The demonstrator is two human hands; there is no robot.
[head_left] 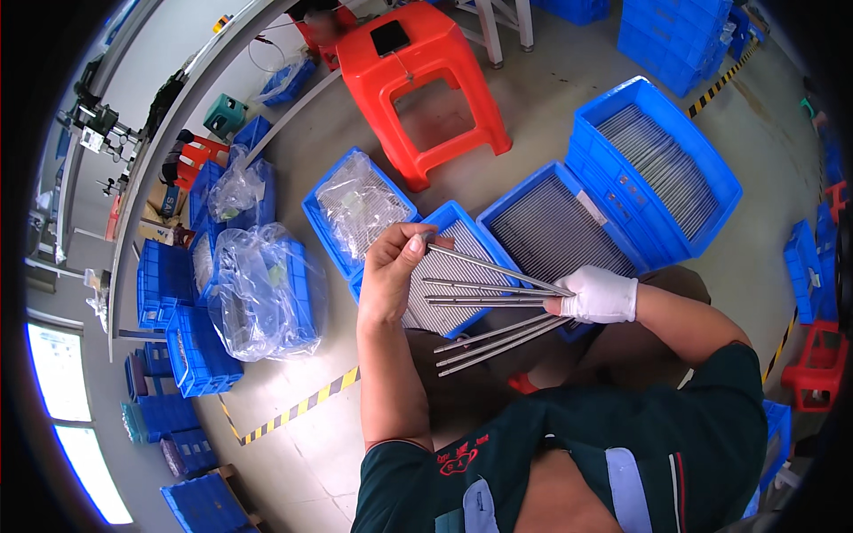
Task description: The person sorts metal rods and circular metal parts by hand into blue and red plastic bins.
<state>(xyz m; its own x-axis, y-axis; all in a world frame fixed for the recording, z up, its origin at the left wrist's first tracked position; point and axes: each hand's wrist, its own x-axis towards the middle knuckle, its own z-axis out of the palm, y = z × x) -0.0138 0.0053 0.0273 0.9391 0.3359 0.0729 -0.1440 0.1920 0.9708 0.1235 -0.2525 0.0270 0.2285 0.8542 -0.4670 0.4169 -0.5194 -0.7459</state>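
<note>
My right hand, in a white glove with the fingertips bare, is closed around several thin metal rods that fan out to the left. The bare left hand pinches the far end of the uppermost rod between thumb and fingers. Its other end runs to my right hand. Below the rods lies a blue crate lined with rows of similar rods. Beside it, a second blue crate also holds rods in rows. To the right, another rod-filled crate stands higher on a stack.
A red plastic stool with a dark phone-like object on it stands ahead. Clear plastic covers a crate at the left. Further left are more blue crates and a crumpled clear bag. Striped tape marks the floor.
</note>
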